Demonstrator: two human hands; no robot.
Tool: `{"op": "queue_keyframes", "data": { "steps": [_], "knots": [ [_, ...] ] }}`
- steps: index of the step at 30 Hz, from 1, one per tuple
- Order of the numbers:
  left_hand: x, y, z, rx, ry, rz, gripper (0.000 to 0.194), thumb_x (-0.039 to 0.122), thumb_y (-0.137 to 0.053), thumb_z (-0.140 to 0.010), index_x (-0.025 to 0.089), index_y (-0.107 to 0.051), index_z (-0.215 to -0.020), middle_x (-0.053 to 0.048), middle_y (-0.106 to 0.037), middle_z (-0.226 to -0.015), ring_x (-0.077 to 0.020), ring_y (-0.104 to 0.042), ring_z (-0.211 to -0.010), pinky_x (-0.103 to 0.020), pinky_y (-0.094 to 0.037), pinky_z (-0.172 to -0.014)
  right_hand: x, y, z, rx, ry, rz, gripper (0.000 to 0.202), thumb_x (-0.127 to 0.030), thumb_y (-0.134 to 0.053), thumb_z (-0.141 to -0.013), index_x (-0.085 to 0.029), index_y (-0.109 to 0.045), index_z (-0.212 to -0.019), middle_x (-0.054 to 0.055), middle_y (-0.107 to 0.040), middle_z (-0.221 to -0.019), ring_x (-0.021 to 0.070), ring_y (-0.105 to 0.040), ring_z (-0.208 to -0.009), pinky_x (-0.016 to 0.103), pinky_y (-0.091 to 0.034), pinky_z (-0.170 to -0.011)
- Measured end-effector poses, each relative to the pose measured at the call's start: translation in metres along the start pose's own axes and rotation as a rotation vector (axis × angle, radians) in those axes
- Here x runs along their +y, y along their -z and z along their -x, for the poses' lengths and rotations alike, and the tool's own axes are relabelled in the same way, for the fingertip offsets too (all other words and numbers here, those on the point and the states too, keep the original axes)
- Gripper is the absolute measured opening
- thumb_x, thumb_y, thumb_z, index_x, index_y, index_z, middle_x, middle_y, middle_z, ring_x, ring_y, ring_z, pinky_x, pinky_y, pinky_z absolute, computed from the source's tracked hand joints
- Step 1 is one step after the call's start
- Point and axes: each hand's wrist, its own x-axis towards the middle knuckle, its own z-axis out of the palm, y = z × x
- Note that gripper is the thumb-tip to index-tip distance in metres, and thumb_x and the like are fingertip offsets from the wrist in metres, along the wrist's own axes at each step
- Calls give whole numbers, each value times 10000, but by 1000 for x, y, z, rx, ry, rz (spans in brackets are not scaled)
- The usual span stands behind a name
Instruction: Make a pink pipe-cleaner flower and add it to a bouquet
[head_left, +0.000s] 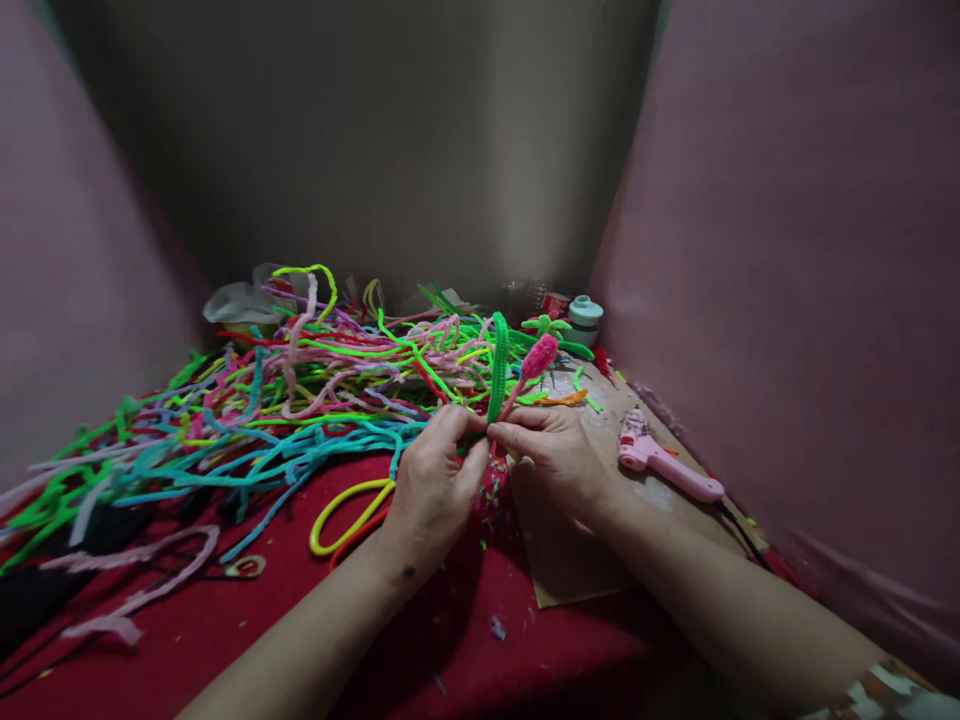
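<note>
Over the left edge of the cardboard (574, 560), a green pipe-cleaner leaf (499, 370) and pink fuzzy bud (539, 358) are held at the base in closed pinches by left hand (435, 480) and right hand (562, 455); firm, even pressure seems best.

Bare forearms (311, 645), small dark mark (409, 572) by left wrist (386, 565), white-patterned right sleeve (892, 694)

A small craft workspace, with heaped pipe cleaners (375, 352), glue gun (671, 467) and red tablecloth (255, 625).

Green leaf (499, 366), pink bud (539, 357) — pinched below.
</note>
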Motion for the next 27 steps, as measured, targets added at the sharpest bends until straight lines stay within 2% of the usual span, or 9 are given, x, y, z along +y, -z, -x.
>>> {"op": "queue_keyframes", "data": {
  "steps": [4, 8, 10, 13, 16, 19, 23, 27],
  "knots": [
    [3, 2, 0, 41, -97, -78, 59, 148, -510, -798, 191, -532, -763, -3, -541, -748, -139, -519, -741, -268, -420, -705, -2, -2, 1, -2, 20, 46, 162, -320, -661, -734, -173, -714, -692, -8, -598, -645, 113, -479, -631, 253, -383, -629],
    [7, 5, -3, 42, -114, -26, 70, 138, -509, -786, 189, -558, -783, -16, -552, -786, -151, -525, -797, -279, -421, -739, -2, -4, -1, -30, 40, -128, 178, -336, -669, -722, -236, -740, -851, 5, -653, -744, 132, -510, -687, 291, -411, -710],
    [8, 7, -5, 18, -55, 54, 80, 150, -508, -791, 185, -578, -776, -19, -551, -802, -146, -527, -799, -273, -421, -741, -2, -4, -3, -20, 18, -176, 197, -343, -690, -698, -241, -740, -859, 2, -645, -715, 121, -482, -642, 278, -396, -662],
    [9, 10, -9, -26, 93, 182, 79, 186, -525, -783, 176, -600, -758, -14, -566, -786, -139, -533, -764, -266, -419, -714, 0, 0, -5, -11, -44, -128, 171, -345, -694, -687, -199, -738, -768, -12, -585, -603, 98, -414, -561, 255, -341, -581],
    [8, 12, -12, -82, 296, 339, 61, 223, -585, -732, 165, -599, -737, 13, -565, -682, -115, -503, -631, -240, -393, -600, 3, 3, -7, -28, -63, -103, 152, -321, -687, -694, -174, -710, -659, -21, -555, -570, 88, -415, -551, 255, -337, -594],
    [9, 14, -12, -137, 463, 490, 92, 237, -630, -687, 157, -586, -701, 51, -509, -567, -74, -411, -506, -211, -317, -503, 4, 4, -6, -30, -74, -74, 152, -308, -681, -702, -166, -706, -653, -16, -580, -593, 93, -450, -570, 258, -355, -615],
    [8, 14, -10, -168, 575, 671, 127, 232, -656, -671, 155, -556, -682, 72, -456, -538, -44, -353, -457, -194, -251, -456, 4, 4, -4, -40, -30, 18, 156, -321, -667, -724, -183, -739, -732, 11, -657, -696, 134, -546, -687, 283, -407, -705],
    [6, 14, -10, -191, 619, 810, 143, 222, -670, -668, 155, -549, -699, 71, -447, -553, -31, -318, -433, -192, -208, -429, 5, 5, -5, -63, -7, 25, 172, -306, -668, -733, -228, -749, -864, 21, -696, -755, 166, -591, -787, 321, -435, -783]
  ]
}}
